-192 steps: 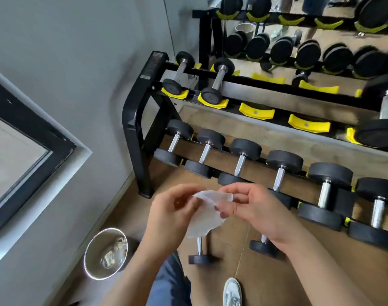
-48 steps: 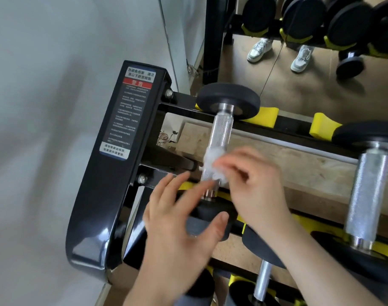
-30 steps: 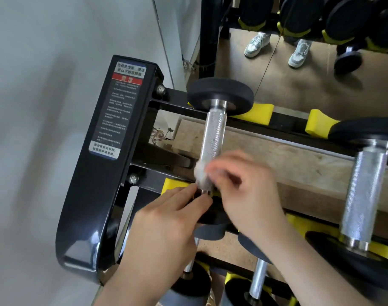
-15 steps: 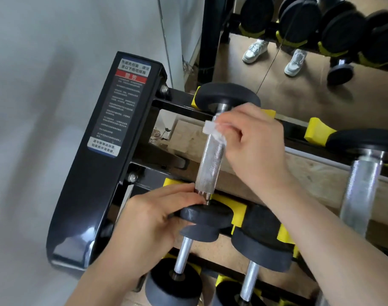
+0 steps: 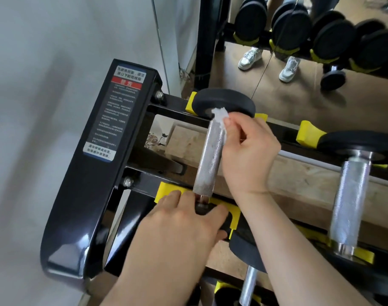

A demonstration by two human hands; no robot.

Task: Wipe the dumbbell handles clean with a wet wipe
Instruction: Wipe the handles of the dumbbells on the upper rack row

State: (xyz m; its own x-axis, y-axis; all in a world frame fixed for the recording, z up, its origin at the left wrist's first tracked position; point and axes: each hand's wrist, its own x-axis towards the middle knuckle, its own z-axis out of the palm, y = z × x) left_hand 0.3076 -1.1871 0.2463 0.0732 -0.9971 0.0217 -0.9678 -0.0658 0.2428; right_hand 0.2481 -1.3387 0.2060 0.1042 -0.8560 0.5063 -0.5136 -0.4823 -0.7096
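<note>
The black rack [image 5: 78, 206] fills the left and lower view, its rails running off toward 3 o'clock. On its top tier, at the left end, lies the dumbbell [image 5: 224, 101] being cleaned. Its far head sits at 12 o'clock from the hands. Its near head rests in a yellow cradle [image 5: 166, 191] close to the person.

Its knurled handle [image 5: 209, 160] spans the gap between the rails. The long axis runs from about 6 o'clock up toward 12, leaning slightly to 1. A second dumbbell [image 5: 348, 206] lies parallel, well apart at 3 o'clock, and no hand is on it.

The left hand [image 5: 177, 239] is at the 6 o'clock end. Its fingers and thumb curl over the near head, apparently to stop the bar rolling. The right hand [image 5: 250, 155] comes in from the handle's 3 o'clock side. Its fingertips pinch the bunched wipe [image 5: 220, 115] against the far end of the handle, just under the far head.

With the wipe at the 12 o'clock end, the bare knurling all lies toward 6 o'clock. The next stroke probably pulls straight back along the axis toward the left hand. The right hand is the nearer one for that, and the left only steadies. The underside of the handle is hidden, so I cannot tell whether it is clean.
</note>
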